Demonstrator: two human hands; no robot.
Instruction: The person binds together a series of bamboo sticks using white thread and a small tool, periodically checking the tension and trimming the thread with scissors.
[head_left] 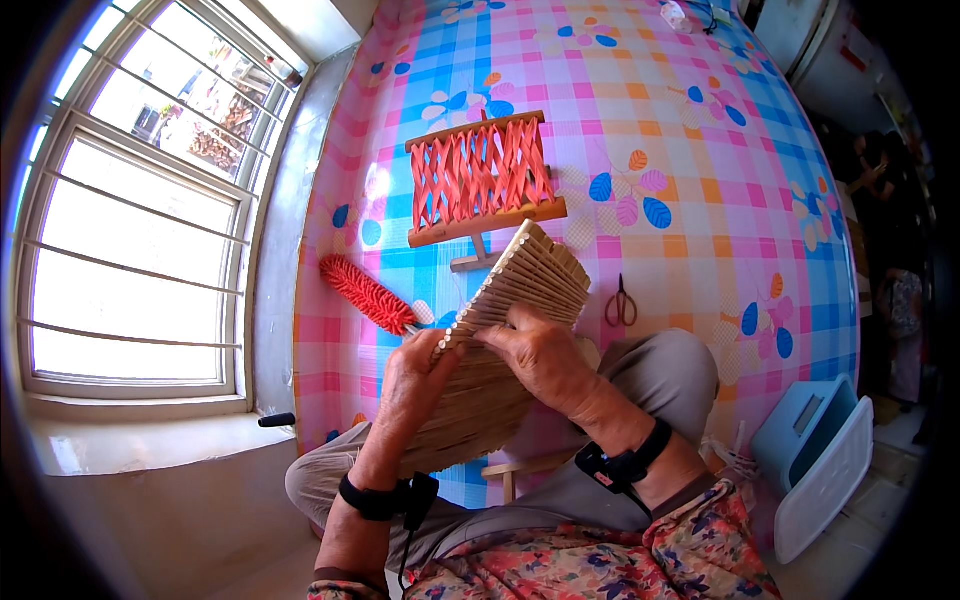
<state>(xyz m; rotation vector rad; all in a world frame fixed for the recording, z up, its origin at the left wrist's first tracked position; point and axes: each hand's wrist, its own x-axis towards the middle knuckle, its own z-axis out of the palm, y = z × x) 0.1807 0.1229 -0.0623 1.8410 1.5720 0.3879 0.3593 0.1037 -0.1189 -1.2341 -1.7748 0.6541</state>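
A tan mat of thin, straw-like stalks (535,268) rises tilted in front of me, its pale round stalk ends lined up along the left edge. A flat brown sheet-like part (468,415) spreads below it over my lap; whether the two are joined is hidden by my hands. My left hand (413,368) is closed on the lower left edge, thumb by the stalk ends. Bent over the lower stalks, my right hand (540,352) pinches them with thumb and fingers. Just beyond the mat stands a wooden frame (488,225) strung with crisscrossed red strips (480,172).
Left of the mat lies a fluffy red duster (368,292). Black-handled scissors (621,305) rest to the right on the checked, flowered cover (600,100). A blue bin (805,430) with a white lid (825,480) stands at right. A barred window (140,260) borders the left.
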